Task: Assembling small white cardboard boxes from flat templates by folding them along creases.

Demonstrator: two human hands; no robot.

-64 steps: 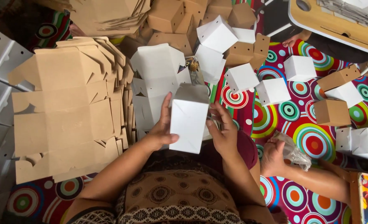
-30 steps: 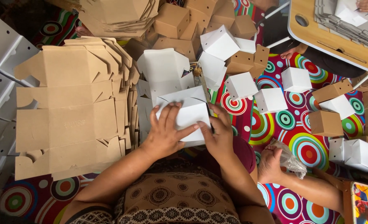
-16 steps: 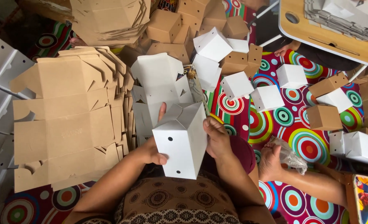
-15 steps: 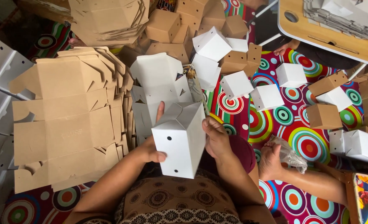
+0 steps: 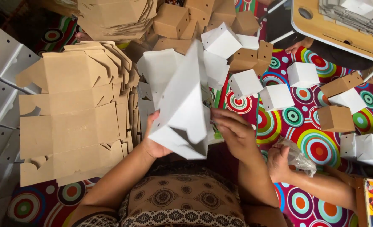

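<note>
White carton (image 5: 182, 105) sits pinched between our left hand (image 5: 152, 141) and right hand (image 5: 234, 132), both grips closed on it; a loose flap could crease if we squeeze unevenly.

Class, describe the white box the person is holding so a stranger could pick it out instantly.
Start at the big stack of flat brown cardboard sheets on the left. Just right of it, the left hand and right hand grip a half-folded white box; it alone is lifted, its flaps open.

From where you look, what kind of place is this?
Probably a home floor workspace for folding boxes: a colourful circle-patterned mat, stacked flat brown cardboard blanks, many folded small boxes, and a white box in both hands.
</note>
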